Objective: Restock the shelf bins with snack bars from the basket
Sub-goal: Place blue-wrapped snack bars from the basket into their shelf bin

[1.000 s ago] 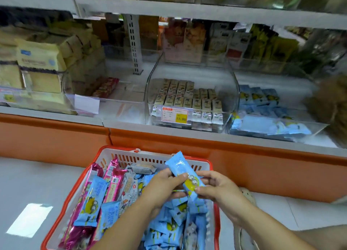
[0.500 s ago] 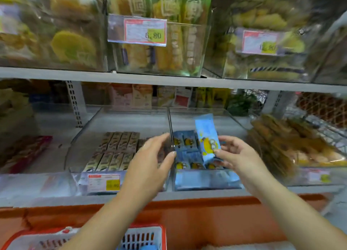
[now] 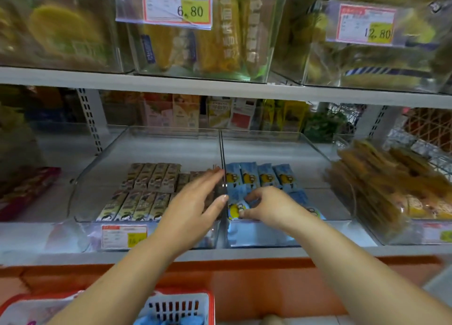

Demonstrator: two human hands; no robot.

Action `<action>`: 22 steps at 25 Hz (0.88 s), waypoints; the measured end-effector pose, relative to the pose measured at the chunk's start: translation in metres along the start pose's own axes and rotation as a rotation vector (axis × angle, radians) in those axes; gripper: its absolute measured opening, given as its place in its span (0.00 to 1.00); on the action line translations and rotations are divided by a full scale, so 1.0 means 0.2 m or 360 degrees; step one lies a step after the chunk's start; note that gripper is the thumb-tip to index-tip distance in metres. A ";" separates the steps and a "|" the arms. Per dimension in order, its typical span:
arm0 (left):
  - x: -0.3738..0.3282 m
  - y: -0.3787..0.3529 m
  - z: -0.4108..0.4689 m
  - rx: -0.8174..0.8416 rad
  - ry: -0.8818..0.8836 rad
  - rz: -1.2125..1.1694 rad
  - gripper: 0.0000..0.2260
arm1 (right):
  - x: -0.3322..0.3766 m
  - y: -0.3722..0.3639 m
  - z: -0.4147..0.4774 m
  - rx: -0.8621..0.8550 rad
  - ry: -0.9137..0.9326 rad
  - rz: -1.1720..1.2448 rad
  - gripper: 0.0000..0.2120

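Observation:
A clear shelf bin (image 3: 281, 139) holds several blue snack bars (image 3: 266, 178) with a yellow cartoon figure. My right hand (image 3: 271, 206) reaches into its front left corner and pinches one blue bar (image 3: 236, 208) lying among the others. My left hand (image 3: 195, 202) hovers with straight fingers over the right end of the neighbouring bin (image 3: 171, 134), which holds rows of brown snack bars (image 3: 151, 178). The red and white basket (image 3: 181, 305) shows at the bottom edge with blue bars inside.
An upper shelf (image 3: 220, 87) carries clear bins of yellow corn packs with price tags 6.80 (image 3: 176, 4) and 12.80 (image 3: 367, 24). Brown packets (image 3: 391, 183) fill the bin at right. Dark red bars (image 3: 24, 190) lie at left. An orange base panel (image 3: 244, 288) runs below.
My right hand lowered the blue bar from upright above the bin down into the bin's front left corner. My left hand moved forward over the brown bars. The view came closer.

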State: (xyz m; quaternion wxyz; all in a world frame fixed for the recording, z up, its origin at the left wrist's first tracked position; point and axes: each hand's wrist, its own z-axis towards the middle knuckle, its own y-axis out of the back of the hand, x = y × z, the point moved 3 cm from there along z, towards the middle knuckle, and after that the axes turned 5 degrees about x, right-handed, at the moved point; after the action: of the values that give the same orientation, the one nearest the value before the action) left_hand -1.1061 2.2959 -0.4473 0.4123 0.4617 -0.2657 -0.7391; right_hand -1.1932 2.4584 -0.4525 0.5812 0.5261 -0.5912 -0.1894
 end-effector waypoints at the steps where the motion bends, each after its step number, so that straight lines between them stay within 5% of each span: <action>1: -0.01 0.03 -0.05 -0.0046 -0.0018 -0.0022 0.23 | 0.01 0.00 0.00 -0.0027 0.0001 -0.0084 0.24; 4: -0.02 0.12 -0.35 -0.0150 -0.0030 -0.0034 0.19 | 0.04 0.07 -0.11 -0.0447 0.0211 0.0150 0.16; 7: 0.13 0.10 -0.75 -0.0119 0.0231 -0.0100 0.16 | 0.10 0.02 -0.35 -0.0971 0.0715 0.0677 0.06; 10: 0.31 -0.04 -1.13 0.0241 0.0774 -0.0247 0.15 | 0.20 -0.40 -0.48 -0.0440 0.0768 0.0882 0.06; 14: 0.44 -0.14 -1.49 0.0588 0.1246 -0.0387 0.15 | 0.18 -1.13 -0.50 0.0562 0.0169 0.0396 0.13; 19: 0.49 -0.12 -1.69 0.0663 0.1356 -0.0487 0.17 | 0.05 -1.51 -0.47 0.0565 -0.0095 -0.0472 0.26; 22: 0.50 -0.11 -1.74 0.0704 0.1389 -0.0496 0.18 | 0.07 -1.61 -0.50 0.0525 -0.0167 -0.0516 0.26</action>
State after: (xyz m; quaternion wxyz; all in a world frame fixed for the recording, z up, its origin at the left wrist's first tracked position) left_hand -0.8244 2.2186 -0.6613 0.2622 0.8375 -0.1467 -0.4563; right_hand -0.9719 2.3653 -0.6902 0.4179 0.6915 -0.5513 -0.2081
